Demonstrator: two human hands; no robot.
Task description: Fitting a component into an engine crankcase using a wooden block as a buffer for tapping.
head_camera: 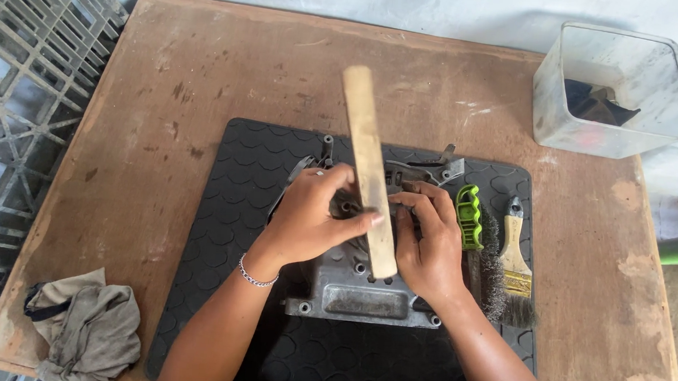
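Starting at the far left of your grip, a grey plastic crate [12, 96] leans beside the wooden table [201, 80], and a crumpled grey rag [86, 328] lies on the table's near left corner, well apart from your hands. Closer in, the black rubber mat [221, 229] with its round pattern spreads under everything you are working on. Your left hand [308, 220], a thin bracelet at its wrist, is closed with the thumb pressed against a pale wooden stick [369, 173], which rises tilted away from you and crosses between both hands. Under your fingers sits the grey metal casting [362, 295], flat on the mat, its near end free and its far end hidden by your hands. Your right hand [432, 244] curls just right of the stick, fingers bent down onto the casting; you cannot tell whether it pinches anything. Just beyond that hand lie a green-handled wire brush [471, 222] and a wooden paintbrush [514, 267], side by side. Far right, at the table's back corner, stands a clear plastic tub [558, 112].
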